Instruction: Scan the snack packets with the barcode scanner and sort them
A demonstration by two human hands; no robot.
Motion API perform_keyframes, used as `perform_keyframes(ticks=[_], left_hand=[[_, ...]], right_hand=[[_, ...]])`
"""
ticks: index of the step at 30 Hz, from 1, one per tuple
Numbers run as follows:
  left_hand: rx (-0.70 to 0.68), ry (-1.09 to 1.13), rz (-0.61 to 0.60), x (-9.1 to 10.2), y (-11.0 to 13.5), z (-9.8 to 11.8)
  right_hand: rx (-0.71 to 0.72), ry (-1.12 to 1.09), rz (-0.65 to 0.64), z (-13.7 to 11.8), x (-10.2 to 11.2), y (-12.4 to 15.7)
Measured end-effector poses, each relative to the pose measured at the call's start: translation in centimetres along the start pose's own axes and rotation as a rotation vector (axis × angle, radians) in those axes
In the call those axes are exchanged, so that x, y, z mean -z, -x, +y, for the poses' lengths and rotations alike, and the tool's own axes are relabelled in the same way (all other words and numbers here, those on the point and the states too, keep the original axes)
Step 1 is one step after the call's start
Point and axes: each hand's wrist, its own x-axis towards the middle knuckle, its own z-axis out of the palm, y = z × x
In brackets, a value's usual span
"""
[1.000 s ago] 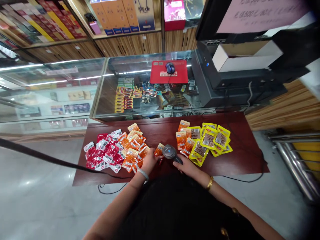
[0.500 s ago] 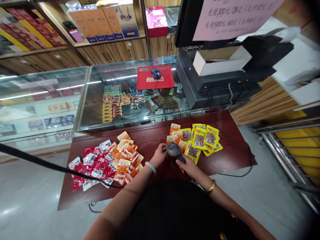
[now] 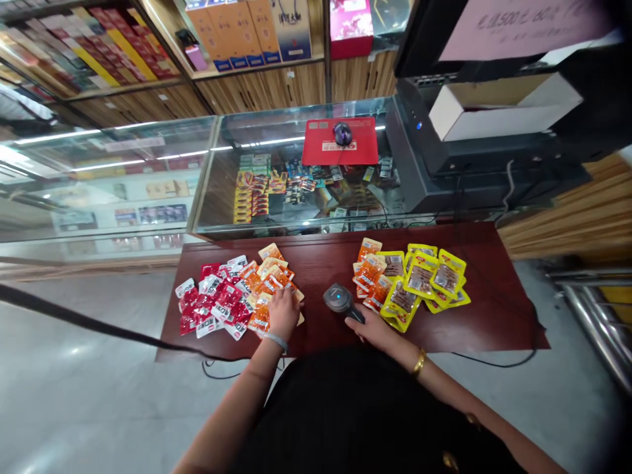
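My right hand (image 3: 378,329) is closed around the handle of a dark grey barcode scanner (image 3: 340,299), whose head points left and shows a small blue light. My left hand (image 3: 283,312), with a pale bracelet at the wrist, lies on the right side of a pile of orange snack packets (image 3: 261,320). Its fingers are bent down and closed on an orange packet; their tips are partly hidden. Red and white snack packets (image 3: 230,293) lie left of that pile. Beyond the scanner, more orange packets (image 3: 369,270) lie beside several yellow packets (image 3: 421,275).
Everything lies on a dark red wooden table (image 3: 330,257). A glass display counter (image 3: 296,227) stands behind it, bearing a red mouse pad (image 3: 365,155) and a mouse (image 3: 342,133). A white open box (image 3: 513,118) sits at the upper right. A black cable (image 3: 99,319) crosses on the left.
My left hand has moved left from beside the scanner head to the left orange pile. More orange packets lie by the yellow ones. The scanner light now shows blue, and the view has shifted.
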Motion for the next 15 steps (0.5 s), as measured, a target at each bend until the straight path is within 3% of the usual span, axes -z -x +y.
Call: perform_keyframes(ticks=[5, 9, 15], left_hand=[[0.133, -0.067, 0.084, 2.4, -1.1, -2.1], [0.144, -0.123, 0.014, 4.1, -3.2, -3.5], [0.136, -0.208, -0.010, 4.5, -5.2, -5.0]], right_hand=[[0.012, 0.079, -0.079, -0.6, -1.5, -1.5], [0.019, 0.079, -0.089, -0.7, -2.6, -2.4], [0.027, 0.067, -0.093, -0.7, -3.1, -2.1]])
